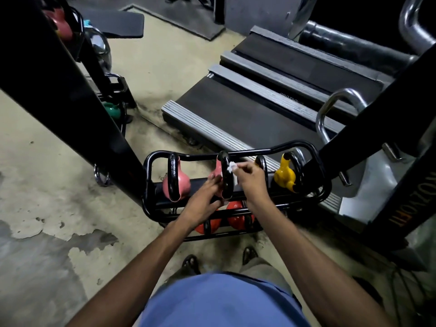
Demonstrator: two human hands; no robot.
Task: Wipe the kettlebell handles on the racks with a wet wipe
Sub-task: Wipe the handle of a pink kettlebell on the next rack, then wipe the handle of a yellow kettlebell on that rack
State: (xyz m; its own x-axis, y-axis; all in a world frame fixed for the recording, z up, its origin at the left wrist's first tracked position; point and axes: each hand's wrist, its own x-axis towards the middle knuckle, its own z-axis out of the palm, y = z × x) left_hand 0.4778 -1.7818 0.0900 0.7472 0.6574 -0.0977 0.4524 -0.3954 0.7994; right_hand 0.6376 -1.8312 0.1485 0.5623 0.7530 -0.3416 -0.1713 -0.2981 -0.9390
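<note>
A low black rack (292,147) holds two pink kettlebells and two yellow ones on its top tier. The left pink kettlebell (181,182) stands untouched. My right hand (250,178) pinches a white wet wipe (232,167) against the black handle (225,175) of the second pink kettlebell. My left hand (207,197) rests with straight fingers against that kettlebell's body, left of the handle. A yellow kettlebell (285,174) sits further right; the other is mostly hidden behind my right hand. Red kettlebells (239,217) lie on the lower tier.
Two treadmill decks (259,102) stretch away behind the rack. A thick black upright (59,90) slants on the left, with another rack behind it carrying a green kettlebell (111,110) and a pink one (61,24). A black machine frame (401,185) stands right. My sandalled feet (191,263) are just in front of the rack.
</note>
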